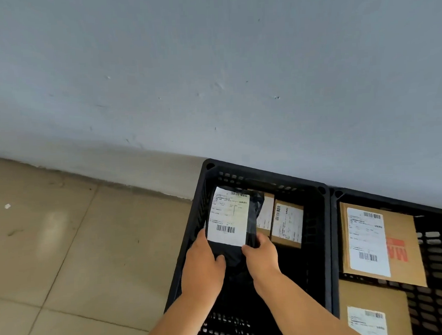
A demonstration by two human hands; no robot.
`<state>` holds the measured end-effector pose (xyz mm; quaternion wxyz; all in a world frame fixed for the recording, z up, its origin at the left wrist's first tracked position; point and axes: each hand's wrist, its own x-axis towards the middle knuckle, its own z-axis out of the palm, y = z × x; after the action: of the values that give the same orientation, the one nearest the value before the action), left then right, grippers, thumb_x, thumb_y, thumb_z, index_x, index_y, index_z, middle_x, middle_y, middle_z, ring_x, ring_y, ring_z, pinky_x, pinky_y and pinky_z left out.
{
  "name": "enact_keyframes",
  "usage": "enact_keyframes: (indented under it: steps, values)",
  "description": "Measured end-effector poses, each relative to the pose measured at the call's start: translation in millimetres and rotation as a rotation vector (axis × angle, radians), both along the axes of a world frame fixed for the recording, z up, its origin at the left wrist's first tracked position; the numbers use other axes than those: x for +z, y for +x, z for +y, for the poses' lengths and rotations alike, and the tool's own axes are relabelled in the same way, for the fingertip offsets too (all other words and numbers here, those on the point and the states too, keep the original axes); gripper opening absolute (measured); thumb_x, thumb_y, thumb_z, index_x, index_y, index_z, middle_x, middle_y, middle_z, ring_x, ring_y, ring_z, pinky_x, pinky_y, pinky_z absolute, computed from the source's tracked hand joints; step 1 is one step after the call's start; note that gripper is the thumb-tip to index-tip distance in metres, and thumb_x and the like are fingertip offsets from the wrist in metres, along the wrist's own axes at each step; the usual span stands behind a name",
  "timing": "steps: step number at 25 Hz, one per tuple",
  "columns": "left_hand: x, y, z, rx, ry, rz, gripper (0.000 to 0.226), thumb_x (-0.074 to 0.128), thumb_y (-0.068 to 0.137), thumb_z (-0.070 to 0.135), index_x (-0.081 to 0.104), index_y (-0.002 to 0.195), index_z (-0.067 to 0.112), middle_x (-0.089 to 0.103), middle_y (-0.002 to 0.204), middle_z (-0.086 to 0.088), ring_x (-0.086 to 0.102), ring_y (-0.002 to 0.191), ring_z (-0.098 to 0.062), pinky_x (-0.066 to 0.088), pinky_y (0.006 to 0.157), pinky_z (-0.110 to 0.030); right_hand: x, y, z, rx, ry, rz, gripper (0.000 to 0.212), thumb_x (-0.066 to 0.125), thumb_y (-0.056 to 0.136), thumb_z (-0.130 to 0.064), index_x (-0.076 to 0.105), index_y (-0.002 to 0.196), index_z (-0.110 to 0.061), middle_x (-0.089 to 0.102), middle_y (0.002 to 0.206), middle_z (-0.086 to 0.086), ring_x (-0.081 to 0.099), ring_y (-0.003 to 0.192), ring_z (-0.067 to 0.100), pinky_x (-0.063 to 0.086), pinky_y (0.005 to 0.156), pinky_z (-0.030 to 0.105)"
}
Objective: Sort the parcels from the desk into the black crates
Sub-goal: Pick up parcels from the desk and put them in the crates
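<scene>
A black plastic-bag parcel (229, 219) with a white shipping label hangs over the left black crate (266, 176). My left hand (202, 263) grips its lower left edge and my right hand (262, 258) grips its lower right edge. Inside this crate, at the far end, two small cardboard boxes (287, 224) with labels stand side by side, the left one partly hidden behind the bag. The right black crate (436, 246) holds a flat cardboard envelope (393, 243) with red print and a second cardboard parcel (373, 310) in front of it.
Both crates stand on the floor against a grey wall (210, 66), touching each other. Beige floor tiles (66, 250) spread out to the left of the crates. The desk is out of view.
</scene>
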<state>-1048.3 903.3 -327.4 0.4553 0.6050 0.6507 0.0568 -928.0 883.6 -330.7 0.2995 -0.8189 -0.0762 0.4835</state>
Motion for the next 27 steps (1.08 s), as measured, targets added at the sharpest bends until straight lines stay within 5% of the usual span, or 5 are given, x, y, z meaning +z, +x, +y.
enact_keyframes:
  steps: [6, 10, 14, 19, 27]
  values:
    - [-29, -4, -8, -0.340, 0.098, 0.304, 0.096, 0.053, 0.091, 0.032, -0.024, 0.146, 0.016, -0.014, 0.158, -0.008, -0.001, 0.147, -0.023, 0.013, 0.116, -0.027, -39, -14, 24, 0.017, 0.051, 0.004, 0.038, 0.050, 0.088, 0.005, 0.060, 0.097, -0.031, 0.071, 0.092, -0.004, 0.067, 0.078, 0.011, 0.058, 0.064, 0.024]
    - [-48, -6, -9, -0.581, 0.389, 0.335, 0.098, 0.077, 0.068, 0.020, 0.021, 0.146, -0.002, 0.026, 0.151, -0.027, 0.019, 0.142, -0.035, 0.025, 0.112, -0.045, -54, -15, 29, 0.024, 0.047, 0.032, 0.040, 0.048, 0.090, 0.004, 0.061, 0.099, -0.033, 0.069, 0.093, -0.011, 0.064, 0.074, 0.002, 0.047, 0.051, 0.009]
    - [-64, 1, 17, -0.832, 0.269, 0.571, 0.083, 0.036, 0.099, 0.018, -0.037, 0.134, 0.006, -0.038, 0.145, -0.024, -0.045, 0.125, -0.033, -0.032, 0.099, -0.043, -65, -10, 24, 0.094, 0.059, 0.078, 0.047, 0.046, 0.091, 0.005, 0.059, 0.122, -0.028, 0.065, 0.118, -0.009, 0.063, 0.085, -0.001, 0.048, 0.064, 0.006]
    - [-94, 19, 41, -0.857, 0.205, 0.685, 0.089, 0.043, 0.096, 0.020, -0.038, 0.130, 0.005, -0.042, 0.137, -0.027, -0.040, 0.126, -0.038, -0.023, 0.104, -0.047, -72, 4, 21, 0.203, 0.064, 0.023, 0.059, 0.044, 0.093, 0.008, 0.038, 0.145, -0.018, 0.050, 0.141, 0.000, 0.058, 0.110, -0.002, 0.042, 0.086, 0.006]
    - [-114, 29, 50, -0.895, 0.151, 0.740, 0.085, 0.039, 0.099, 0.024, -0.040, 0.127, 0.006, -0.042, 0.133, -0.029, -0.028, 0.137, -0.042, -0.012, 0.112, -0.047, -97, 28, 37, 1.083, 0.181, -0.659, 0.075, 0.046, 0.096, -0.004, 0.002, 0.153, -0.022, -0.014, 0.159, -0.001, -0.018, 0.144, 0.013, -0.005, 0.116, 0.021]
